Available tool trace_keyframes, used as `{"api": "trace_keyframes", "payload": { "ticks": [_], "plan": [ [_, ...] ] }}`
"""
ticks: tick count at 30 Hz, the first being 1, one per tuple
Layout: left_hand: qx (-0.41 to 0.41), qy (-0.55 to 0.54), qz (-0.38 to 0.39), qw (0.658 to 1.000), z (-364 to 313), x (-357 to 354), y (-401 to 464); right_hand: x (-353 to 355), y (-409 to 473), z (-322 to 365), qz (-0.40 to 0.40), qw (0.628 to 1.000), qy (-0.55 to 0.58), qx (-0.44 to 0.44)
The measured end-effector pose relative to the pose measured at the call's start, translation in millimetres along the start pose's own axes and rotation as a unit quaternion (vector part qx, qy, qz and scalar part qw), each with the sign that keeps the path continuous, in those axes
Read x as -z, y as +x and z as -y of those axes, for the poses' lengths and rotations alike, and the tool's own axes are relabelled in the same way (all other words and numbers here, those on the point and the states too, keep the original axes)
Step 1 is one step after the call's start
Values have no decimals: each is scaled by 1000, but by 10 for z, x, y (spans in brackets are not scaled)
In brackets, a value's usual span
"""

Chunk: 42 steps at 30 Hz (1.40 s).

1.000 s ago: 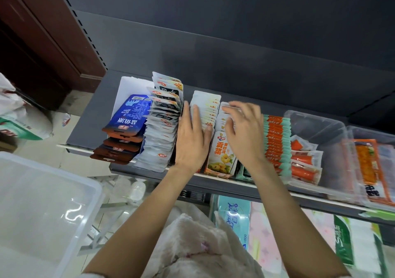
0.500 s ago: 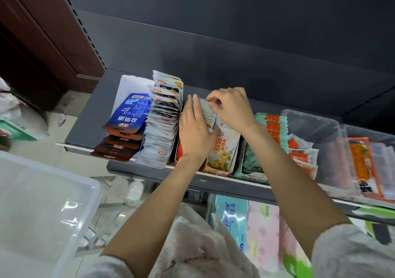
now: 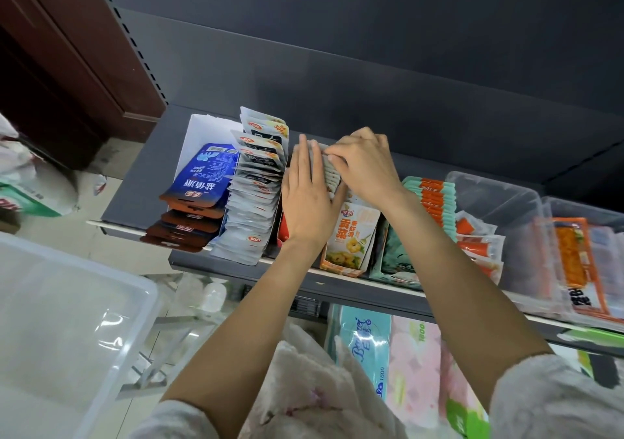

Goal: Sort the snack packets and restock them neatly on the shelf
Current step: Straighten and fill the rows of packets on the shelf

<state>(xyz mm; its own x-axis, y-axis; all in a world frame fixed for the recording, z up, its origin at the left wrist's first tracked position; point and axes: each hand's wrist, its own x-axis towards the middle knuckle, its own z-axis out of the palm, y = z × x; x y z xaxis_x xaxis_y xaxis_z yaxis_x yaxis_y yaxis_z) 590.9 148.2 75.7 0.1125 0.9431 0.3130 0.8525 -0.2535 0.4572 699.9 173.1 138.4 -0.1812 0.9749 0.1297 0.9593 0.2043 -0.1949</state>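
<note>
From the head camera, a row of white snack packets (image 3: pixel 332 177) stands on edge in an orange-and-white display carton (image 3: pixel 351 236) on the dark shelf (image 3: pixel 141 188); the row's long axis runs from the shelf's front edge toward its back wall. The left hand (image 3: pixel 309 199) lies flat against the row's left side, fingers (image 3: pixel 304 155) straight and pressed together. The right hand (image 3: pixel 366 165) curls over the far end, fingertips pinching the packet tops. Grey-white packets (image 3: pixel 255 199) stand just left; teal-and-orange packets (image 3: pixel 434 199) right.
</note>
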Motion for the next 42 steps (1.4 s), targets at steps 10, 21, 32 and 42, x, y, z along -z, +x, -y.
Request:
{"api": "trace_keyframes", "payload": {
  "ticks": [10,21,32,42],
  "plan": [
    [-3,-105,50,993,130,-7,68,-70,34,-143,10,994,83,-67],
    [38,-66,69,995,138,121,-198,-5,103,-171,49,994,85,-47],
    [83,-120,36,989,80,192,-350,114,-207,41,-73,982,138,-105],
    [154,-309,72,936,104,443,-329,-296,-756,644,42,887,388,-245]
  ]
}}
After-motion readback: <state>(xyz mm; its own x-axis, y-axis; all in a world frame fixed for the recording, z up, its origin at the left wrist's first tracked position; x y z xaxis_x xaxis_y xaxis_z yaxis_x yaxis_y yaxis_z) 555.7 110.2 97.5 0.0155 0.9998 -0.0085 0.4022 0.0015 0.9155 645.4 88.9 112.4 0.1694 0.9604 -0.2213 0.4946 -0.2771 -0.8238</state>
